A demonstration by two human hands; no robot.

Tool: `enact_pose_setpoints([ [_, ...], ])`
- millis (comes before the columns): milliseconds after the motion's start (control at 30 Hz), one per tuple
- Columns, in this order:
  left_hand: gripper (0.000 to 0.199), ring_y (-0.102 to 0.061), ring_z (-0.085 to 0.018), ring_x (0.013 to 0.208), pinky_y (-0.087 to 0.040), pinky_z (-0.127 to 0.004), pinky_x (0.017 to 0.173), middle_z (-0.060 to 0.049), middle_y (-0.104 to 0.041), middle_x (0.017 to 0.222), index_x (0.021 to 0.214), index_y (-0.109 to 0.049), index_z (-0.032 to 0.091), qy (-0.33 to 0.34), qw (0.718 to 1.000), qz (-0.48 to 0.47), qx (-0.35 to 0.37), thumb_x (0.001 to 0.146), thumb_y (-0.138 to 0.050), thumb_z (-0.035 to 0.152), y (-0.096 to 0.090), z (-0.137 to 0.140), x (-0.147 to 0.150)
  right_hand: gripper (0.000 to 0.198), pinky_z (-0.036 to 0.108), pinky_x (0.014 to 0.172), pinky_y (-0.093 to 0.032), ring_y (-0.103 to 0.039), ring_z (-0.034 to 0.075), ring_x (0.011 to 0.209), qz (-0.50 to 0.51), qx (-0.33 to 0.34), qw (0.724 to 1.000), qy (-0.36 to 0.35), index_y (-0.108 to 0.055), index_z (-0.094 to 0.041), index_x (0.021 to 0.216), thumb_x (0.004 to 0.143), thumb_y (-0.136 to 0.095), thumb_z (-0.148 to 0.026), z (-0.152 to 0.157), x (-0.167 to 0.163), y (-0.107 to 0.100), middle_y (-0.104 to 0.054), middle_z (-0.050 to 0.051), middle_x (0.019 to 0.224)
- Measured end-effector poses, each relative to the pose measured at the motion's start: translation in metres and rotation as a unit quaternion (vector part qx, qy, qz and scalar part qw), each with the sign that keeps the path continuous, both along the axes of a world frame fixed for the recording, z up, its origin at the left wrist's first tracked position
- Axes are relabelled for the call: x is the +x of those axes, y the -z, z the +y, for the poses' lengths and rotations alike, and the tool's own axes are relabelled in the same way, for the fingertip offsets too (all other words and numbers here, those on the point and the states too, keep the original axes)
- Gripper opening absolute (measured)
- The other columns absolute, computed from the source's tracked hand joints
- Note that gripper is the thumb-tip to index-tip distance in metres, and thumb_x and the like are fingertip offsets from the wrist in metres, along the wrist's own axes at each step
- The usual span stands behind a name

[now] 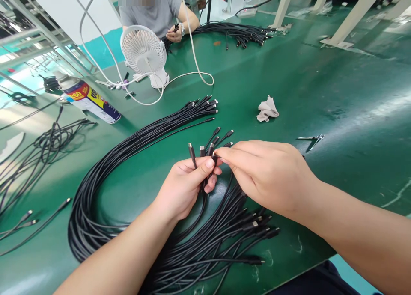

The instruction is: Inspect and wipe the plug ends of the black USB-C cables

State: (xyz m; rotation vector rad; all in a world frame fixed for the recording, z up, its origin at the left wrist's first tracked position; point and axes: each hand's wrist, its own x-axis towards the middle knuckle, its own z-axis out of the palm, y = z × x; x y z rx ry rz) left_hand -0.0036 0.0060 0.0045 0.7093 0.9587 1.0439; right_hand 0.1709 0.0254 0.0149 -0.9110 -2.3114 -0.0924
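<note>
My left hand (189, 179) is closed round several black USB cables (192, 151), whose plugs fan out above the fingers. Thumb and forefinger pinch one plug (215, 157) among them. My right hand (269, 171) meets it there, its thumb and forefinger pressed together at that plug's metal tip. Whatever is between those right fingertips is too small to make out. Beneath my hands curves a thick bundle of black cables (96, 175), with one group of ends at the upper middle and another set of plugs (257, 226) near the table's front edge.
On the green table (321, 85) stand a white fan (144, 51) with a looping white cord and a spray can (91, 100). A crumpled cloth (267, 109) and nail clippers (316, 141) lie right. More cables (45, 145) sit left. Across the table, a person (154, 12) handles another cable bundle (237, 31).
</note>
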Motion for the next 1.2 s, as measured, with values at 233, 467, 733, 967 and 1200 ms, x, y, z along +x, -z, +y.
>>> enact_pose_setpoints([
  [233,0.024,-0.047,-0.006,0.05,-0.03,-0.021,0.045,-0.002,-0.064,0.065,0.073,-0.077,0.013,-0.006,1.0,0.007,-0.004,0.067,-0.085,0.034,0.0017,0.0014,0.0005,0.031,0.03,0.06,-0.047,-0.068,0.017,0.069,-0.018,-0.004,1.0,-0.002,-0.073,-0.016,0.102,0.091,-0.044,-0.01,0.002,0.0023,0.0001,-0.076,0.006,0.088],
  [467,0.023,-0.046,-0.006,0.05,-0.03,-0.021,0.045,-0.003,-0.064,0.065,0.073,-0.077,0.012,-0.007,1.0,0.015,-0.001,0.068,-0.085,0.033,0.0023,0.0023,-0.0001,0.033,0.03,0.06,-0.048,-0.07,0.017,0.071,-0.019,-0.007,1.0,-0.002,-0.074,-0.015,0.106,0.09,-0.046,-0.008,0.0019,0.0038,-0.001,-0.077,0.005,0.089],
  [733,0.022,-0.047,-0.005,0.05,-0.03,-0.02,0.045,-0.002,-0.063,0.064,0.073,-0.077,0.012,-0.006,1.0,0.006,-0.006,0.067,-0.086,0.032,0.0023,0.0017,-0.0015,0.035,0.03,0.058,-0.046,-0.069,0.017,0.069,-0.027,0.018,0.999,0.003,-0.074,-0.014,0.11,0.089,-0.046,-0.007,0.0019,0.0042,-0.0008,-0.076,0.003,0.085],
  [967,0.023,-0.048,-0.005,0.05,-0.031,-0.019,0.044,-0.002,-0.064,0.066,0.072,-0.076,0.012,-0.003,1.0,-0.002,0.001,0.069,-0.084,0.033,0.0028,0.001,-0.0003,0.033,0.029,0.056,-0.043,-0.067,0.016,0.065,-0.047,0.026,0.998,0.016,-0.074,-0.015,0.105,0.088,-0.046,-0.007,0.0006,0.0039,-0.002,-0.073,0.001,0.077],
  [1200,0.022,-0.049,-0.006,0.05,-0.033,-0.02,0.045,-0.001,-0.064,0.066,0.069,-0.075,0.012,-0.003,1.0,-0.001,0.012,0.07,-0.083,0.032,0.0016,0.0,0.0011,0.03,0.029,0.056,-0.042,-0.064,0.016,0.062,-0.028,0.034,0.999,0.017,-0.073,-0.014,0.097,0.089,-0.046,-0.006,-0.0008,-0.0014,-0.0003,-0.071,0.002,0.074],
])
